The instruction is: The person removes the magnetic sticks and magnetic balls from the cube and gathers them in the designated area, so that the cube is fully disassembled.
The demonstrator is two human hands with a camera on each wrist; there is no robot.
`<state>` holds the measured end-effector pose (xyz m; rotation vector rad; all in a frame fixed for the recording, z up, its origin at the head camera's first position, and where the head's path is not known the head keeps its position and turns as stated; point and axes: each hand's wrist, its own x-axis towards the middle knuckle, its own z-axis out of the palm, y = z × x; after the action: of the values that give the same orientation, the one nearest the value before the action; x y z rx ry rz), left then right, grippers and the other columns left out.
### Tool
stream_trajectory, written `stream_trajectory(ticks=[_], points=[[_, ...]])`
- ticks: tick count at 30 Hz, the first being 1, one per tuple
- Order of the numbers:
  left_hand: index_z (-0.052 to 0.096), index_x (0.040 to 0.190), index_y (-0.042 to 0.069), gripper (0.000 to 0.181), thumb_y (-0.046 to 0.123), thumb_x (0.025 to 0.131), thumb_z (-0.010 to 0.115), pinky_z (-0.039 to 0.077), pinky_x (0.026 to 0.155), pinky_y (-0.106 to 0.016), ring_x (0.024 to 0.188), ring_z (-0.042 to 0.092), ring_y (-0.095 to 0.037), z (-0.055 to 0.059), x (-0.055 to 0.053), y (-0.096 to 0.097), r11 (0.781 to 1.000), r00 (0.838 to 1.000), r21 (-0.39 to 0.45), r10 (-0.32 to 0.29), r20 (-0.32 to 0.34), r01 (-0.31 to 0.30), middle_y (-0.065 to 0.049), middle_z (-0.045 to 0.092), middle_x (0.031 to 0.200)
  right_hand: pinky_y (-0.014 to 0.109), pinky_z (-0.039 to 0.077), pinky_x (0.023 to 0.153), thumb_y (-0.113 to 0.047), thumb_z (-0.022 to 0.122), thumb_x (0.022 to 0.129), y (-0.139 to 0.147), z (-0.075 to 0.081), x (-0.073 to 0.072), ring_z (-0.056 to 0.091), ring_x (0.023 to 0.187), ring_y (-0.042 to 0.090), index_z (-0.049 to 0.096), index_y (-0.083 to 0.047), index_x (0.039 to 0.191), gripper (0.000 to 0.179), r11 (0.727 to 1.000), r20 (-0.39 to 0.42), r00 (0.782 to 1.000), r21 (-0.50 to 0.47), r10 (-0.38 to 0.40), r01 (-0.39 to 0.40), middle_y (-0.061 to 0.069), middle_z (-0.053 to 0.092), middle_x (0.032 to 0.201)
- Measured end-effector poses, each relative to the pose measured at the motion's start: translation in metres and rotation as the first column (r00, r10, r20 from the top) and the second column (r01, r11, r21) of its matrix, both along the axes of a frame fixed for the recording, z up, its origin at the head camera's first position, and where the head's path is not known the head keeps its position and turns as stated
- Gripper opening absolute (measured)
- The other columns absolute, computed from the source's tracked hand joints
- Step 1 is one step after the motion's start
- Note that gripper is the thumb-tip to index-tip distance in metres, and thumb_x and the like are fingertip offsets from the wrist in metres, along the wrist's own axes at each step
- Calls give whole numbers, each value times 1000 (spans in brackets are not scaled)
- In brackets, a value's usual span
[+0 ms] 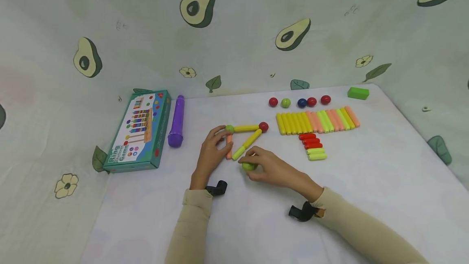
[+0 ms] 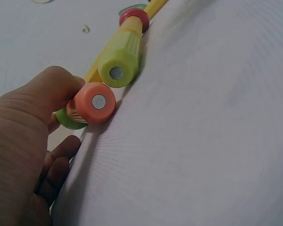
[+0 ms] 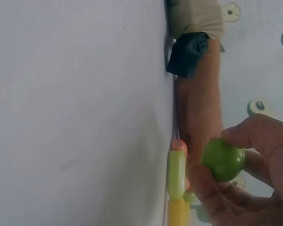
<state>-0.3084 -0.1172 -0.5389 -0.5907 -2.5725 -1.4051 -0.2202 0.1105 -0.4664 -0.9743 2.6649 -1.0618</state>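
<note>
My right hand (image 1: pixel 269 167) pinches a green ball (image 3: pixel 222 159) between thumb and fingertips, close to the near end of a joined stick shape. My left hand (image 1: pixel 212 152) grips a pink stick (image 2: pixel 98 102) at the left side of that shape, thumb against the stick and fingers by a green ball (image 1: pixel 229 128) at its far end. From that ball a yellow stick (image 1: pixel 246 128) runs to a red ball (image 1: pixel 263 127). Another yellow stick (image 1: pixel 253 138), joined to a lime stick (image 2: pixel 118 63), slants back from the red ball. Grey discs show in the pink and lime ends.
A row of yellow, pink and lime sticks (image 1: pixel 316 122) lies to the right, with short red and lime sticks (image 1: pixel 311 147) below it. Several balls (image 1: pixel 302 102) and a green block (image 1: pixel 358 93) lie behind. At left are a game box (image 1: pixel 137 131) and a purple microphone-shaped object (image 1: pixel 177 121).
</note>
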Motion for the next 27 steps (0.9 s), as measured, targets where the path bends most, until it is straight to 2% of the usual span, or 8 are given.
stream_trajectory(ticks=[2, 7, 10, 16, 21, 27], points=[[70, 124, 18, 35, 25, 91, 76, 49, 96, -34, 111, 60, -16, -1, 2, -1, 1000, 1000, -7, 7, 10, -7, 3, 48, 148, 34, 56, 79, -10, 72, 90, 6, 3, 3, 59, 92, 12, 69, -8, 126, 36, 1000, 22, 1000, -13, -10, 10, 2, 58, 116], [70, 125, 19, 35, 24, 91, 76, 49, 97, -33, 111, 58, -15, -1, 3, 1, 1000, 1000, -12, 19, 13, -19, 5, 48, 148, 35, 57, 76, -13, 74, 89, 24, 11, 2, 62, 89, 17, 68, -8, 123, 35, 996, 16, 997, -41, -77, 77, -3, 60, 113], [70, 124, 18, 35, 22, 90, 77, 49, 97, -34, 111, 59, -16, 0, 3, 2, 1000, 1000, 0, 20, 8, -20, 3, 49, 147, 36, 58, 75, -16, 77, 89, 37, 15, 0, 63, 88, 20, 68, -11, 122, 35, 993, -7, 994, -46, -110, 109, -4, 61, 113], [70, 124, 17, 35, 20, 90, 77, 49, 96, -35, 111, 60, -19, 0, 1, 5, 1000, 1000, 11, 7, -9, -7, 1, 49, 147, 37, 58, 77, -13, 81, 86, 68, 24, -8, 61, 91, 13, 70, -13, 121, 37, 980, -74, 978, -71, -193, 188, -4, 62, 113], [70, 124, 17, 35, 21, 90, 77, 49, 95, -36, 111, 60, -17, 1, 3, 4, 1000, 1000, 6, 20, 9, -20, 2, 49, 147, 33, 57, 82, -13, 79, 87, 94, 31, -15, 61, 94, 15, 67, -11, 126, 41, 967, -116, 960, -26, -255, 254, 0, 61, 114], [70, 124, 17, 36, 20, 90, 78, 50, 95, -36, 111, 60, -18, 1, 4, 3, 1000, 1000, -10, 21, -1, -21, 2, 49, 147, 44, 57, 82, -10, 77, 89, 122, 41, -28, 61, 97, 21, 64, -7, 129, 42, 947, -140, 939, 24, -315, 321, 5, 60, 118]])
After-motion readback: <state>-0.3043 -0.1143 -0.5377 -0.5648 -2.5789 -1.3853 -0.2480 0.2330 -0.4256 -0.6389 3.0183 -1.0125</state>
